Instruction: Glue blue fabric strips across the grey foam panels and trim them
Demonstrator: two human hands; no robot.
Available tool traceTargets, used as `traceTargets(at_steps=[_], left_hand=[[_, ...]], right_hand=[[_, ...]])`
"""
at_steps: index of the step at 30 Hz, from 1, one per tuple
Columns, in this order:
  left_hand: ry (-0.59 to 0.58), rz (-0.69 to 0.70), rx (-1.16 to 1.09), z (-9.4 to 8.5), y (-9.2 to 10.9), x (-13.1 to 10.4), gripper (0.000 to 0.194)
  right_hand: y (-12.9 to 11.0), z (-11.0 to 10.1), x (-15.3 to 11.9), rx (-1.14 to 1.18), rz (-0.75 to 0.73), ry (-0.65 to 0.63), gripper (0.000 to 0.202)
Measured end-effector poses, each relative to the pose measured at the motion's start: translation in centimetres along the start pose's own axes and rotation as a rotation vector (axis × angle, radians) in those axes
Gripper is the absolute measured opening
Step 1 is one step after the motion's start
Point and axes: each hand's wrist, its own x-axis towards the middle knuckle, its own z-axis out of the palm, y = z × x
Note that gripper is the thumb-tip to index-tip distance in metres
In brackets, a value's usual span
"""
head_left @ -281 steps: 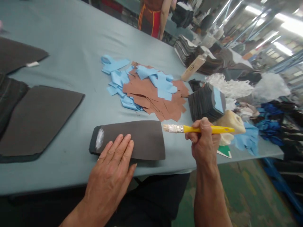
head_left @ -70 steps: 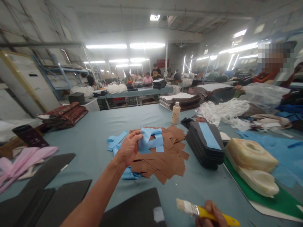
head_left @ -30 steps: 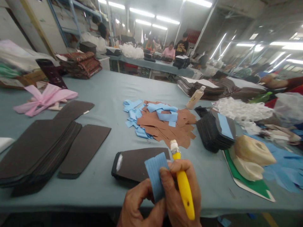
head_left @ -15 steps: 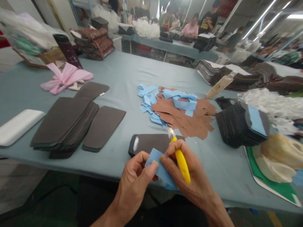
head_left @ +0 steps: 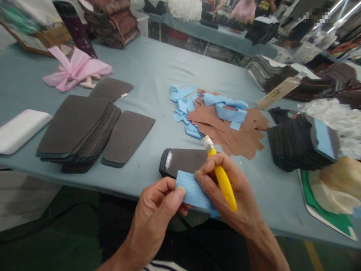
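My left hand (head_left: 160, 210) pinches the left end of a light-blue lined strip (head_left: 194, 192) between thumb and fingers. My right hand (head_left: 225, 188) grips a yellow-handled brush (head_left: 224, 184), its white-crusted tip pointing up and away. The thumb of that hand also presses on the strip's upper right part, and the fingers hide its far end. Just beyond the strip, a dark panel (head_left: 186, 161) lies near the table's front edge, with a white smear (head_left: 169, 159) at its left end. My right hand covers part of the panel.
Brown strips (head_left: 214, 124) and blue strips (head_left: 184, 109) lie scattered mid-table. Dark panels are stacked left (head_left: 76, 128) and right (head_left: 296, 143). A white slab (head_left: 22, 130), pink cloth (head_left: 79, 69), clear bottle (head_left: 279, 92) and green board (head_left: 324, 209) stand around on the blue-grey tablecloth (head_left: 143, 79).
The view has tilted down and shifted slightly, so things on the table appear higher. The blue strip is now turned flatter towards me; both hands keep their hold.
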Motion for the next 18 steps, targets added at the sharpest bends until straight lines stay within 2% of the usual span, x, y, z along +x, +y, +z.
traceTargets(at_steps=[7,12,18], left_hand=[[-0.002,0.068,0.156,0.2,0.4,-0.2,0.027],[0.002,0.250,0.325,0.7,0.6,0.4,0.007],[-0.023,0.411,0.268,1.2,0.2,1.0,0.016]], right_hand=[[0.4,0.0,-1.0,0.012,-0.153,0.072,0.020],[1.0,-0.2,-2.3,0.014,-0.254,0.094,0.030],[1.7,0.1,-3.8,-0.002,-0.351,0.076,0.043]])
